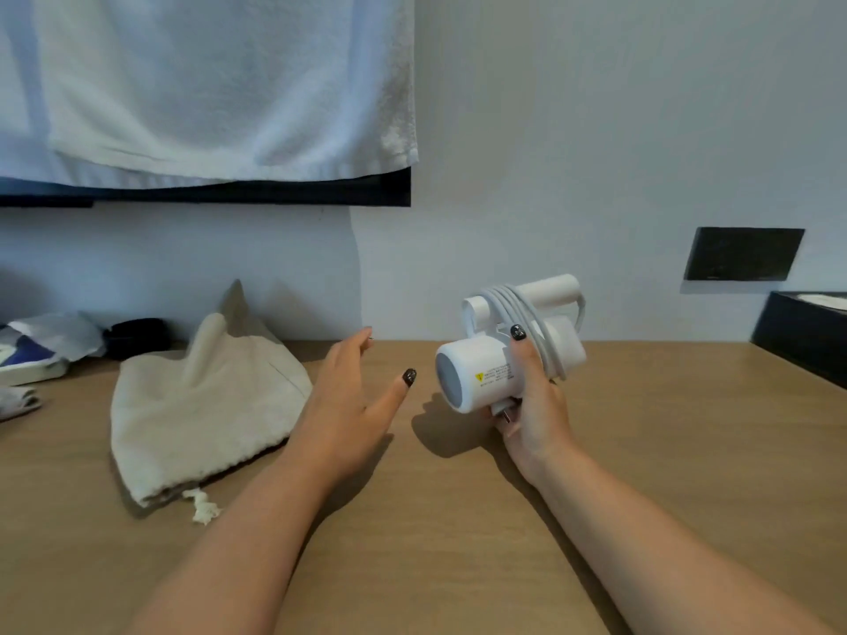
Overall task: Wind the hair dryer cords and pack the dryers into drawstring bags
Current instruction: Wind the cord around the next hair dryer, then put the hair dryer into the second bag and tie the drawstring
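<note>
My right hand [534, 405] grips a white hair dryer [481, 368] above the wooden table, thumb over its barrel. Its white cord [518, 309] is wound in several loops around the folded handle and body, and the plug sticks out under the barrel by my palm. To the left, my left hand [353, 391] hovers with straight fingers and holds nothing, between the dryer and a beige drawstring bag [192, 419]. The bag lies on the table, bulging, with something standing up inside it, and its knotted string [201, 508] trails at the near edge.
The wooden table [458, 520] runs to a white wall. A white towel [206, 84] hangs over a dark rail at upper left. Small packets and a black item [133, 336] sit at the far left. A black tray [806, 341] stands at the right, below a dark wall panel [742, 254].
</note>
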